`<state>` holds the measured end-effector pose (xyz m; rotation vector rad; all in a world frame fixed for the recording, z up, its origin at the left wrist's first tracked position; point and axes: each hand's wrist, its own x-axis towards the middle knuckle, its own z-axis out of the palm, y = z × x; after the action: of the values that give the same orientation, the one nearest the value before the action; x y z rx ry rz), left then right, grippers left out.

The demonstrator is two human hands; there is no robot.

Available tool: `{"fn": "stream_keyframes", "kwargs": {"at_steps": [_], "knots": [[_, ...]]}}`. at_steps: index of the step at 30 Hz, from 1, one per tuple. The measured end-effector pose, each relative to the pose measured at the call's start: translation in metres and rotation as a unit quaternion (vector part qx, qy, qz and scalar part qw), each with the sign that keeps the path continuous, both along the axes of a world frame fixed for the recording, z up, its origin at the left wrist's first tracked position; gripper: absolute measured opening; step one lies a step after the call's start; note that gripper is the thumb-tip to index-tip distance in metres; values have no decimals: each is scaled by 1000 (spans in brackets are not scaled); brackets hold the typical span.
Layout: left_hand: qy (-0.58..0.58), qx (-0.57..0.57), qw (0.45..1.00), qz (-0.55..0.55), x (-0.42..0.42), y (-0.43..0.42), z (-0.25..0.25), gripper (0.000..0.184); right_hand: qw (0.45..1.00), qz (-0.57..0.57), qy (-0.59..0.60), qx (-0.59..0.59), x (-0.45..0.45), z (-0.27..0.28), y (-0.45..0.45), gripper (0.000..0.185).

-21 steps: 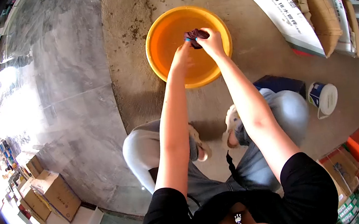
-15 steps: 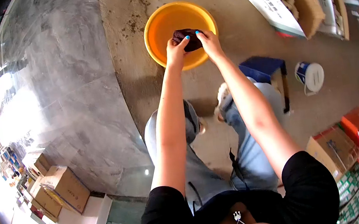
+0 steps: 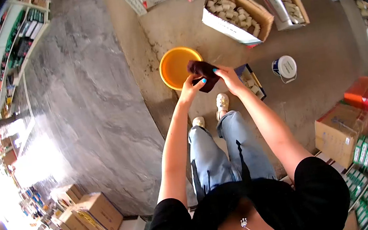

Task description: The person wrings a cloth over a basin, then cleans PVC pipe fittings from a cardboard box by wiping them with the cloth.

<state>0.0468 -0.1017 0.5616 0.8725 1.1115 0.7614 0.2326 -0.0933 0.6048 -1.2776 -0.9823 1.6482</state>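
Observation:
A dark maroon cloth [image 3: 202, 71] is held up in front of me, bunched and slightly hanging. My left hand [image 3: 191, 87] pinches its left lower side, blue-painted thumb on top. My right hand [image 3: 227, 79] grips the right edge between thumb and fingers. Behind the cloth, a yellow plastic basin [image 3: 165, 71] stands on the floor; the cloth overlaps its right rim in view. What lies at the basin's bottom I cannot make out.
A dark blue box [image 3: 259, 87] holding pale pieces and a white pail [image 3: 286, 67] stand to the right. Cartons of pale fittings [image 3: 231, 13] are ahead. Cardboard boxes [image 3: 341, 129] sit at lower right, more cartons [image 3: 101, 213] at lower left. Shelving [image 3: 27, 38] lines the far left.
I have risen from a low seat over the dark blue box to standing. The cloth has come up from over the basin toward me, spread a little more between my hands.

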Motion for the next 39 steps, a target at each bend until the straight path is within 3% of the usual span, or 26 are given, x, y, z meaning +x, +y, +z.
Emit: {"fn": "stream_keyframes", "kwargs": {"at_steps": [2,3,5,6,8,10,12,15,18,21,24,25,28,29,32,33,36,37,39], "knots": [[-24,12,999,-19,11,-12,74,33,998,35,-18,43,1,55,-24,32],[-43,11,999,-21,12,-24,100,31,987,57,-105,107,2,68,-33,31],[-60,32,998,-12,16,-40,139,25,978,22,-160,133,4,108,-63,30],[-12,17,995,-95,16,-43,126,22,972,2,-180,149,13,119,-76,30],[-63,30,996,-62,26,-63,143,21,982,-11,-159,97,18,149,-107,30],[-123,22,988,-89,34,-81,163,22,970,-60,-188,141,14,170,-142,35],[-133,30,982,-132,51,-97,176,24,958,-101,-192,186,29,163,-163,44],[-91,60,963,-245,74,-108,192,28,961,-138,-182,155,45,184,-197,45],[-135,70,940,-305,104,-124,192,27,956,-180,-195,127,68,185,-235,45],[-193,22,914,-357,137,-153,218,32,903,-239,-334,123,93,175,-267,46],[-127,152,894,-401,187,-190,228,32,868,-321,-373,70,113,190,-300,46],[-35,192,885,-423,204,-193,223,34,861,-333,-380,59,117,201,-313,47],[-49,244,860,-445,245,-213,234,35,867,-340,-347,107,162,198,-353,48],[10,230,857,-462,258,-221,234,30,867,-355,-337,91,179,194,-371,43],[17,255,848,-465,305,-227,211,27,857,-413,-308,21,230,207,-429,37],[14,277,843,-460,318,-239,231,29,841,-428,-331,17,247,211,-446,31],[-22,163,813,-559,362,-274,258,31,813,-429,-393,28,298,206,-495,32],[-40,200,771,-603,384,-280,247,37,797,-429,-421,67,310,210,-509,32],[-88,117,760,-633,419,-304,252,44,734,-447,-500,112,335,211,-526,34]]}}
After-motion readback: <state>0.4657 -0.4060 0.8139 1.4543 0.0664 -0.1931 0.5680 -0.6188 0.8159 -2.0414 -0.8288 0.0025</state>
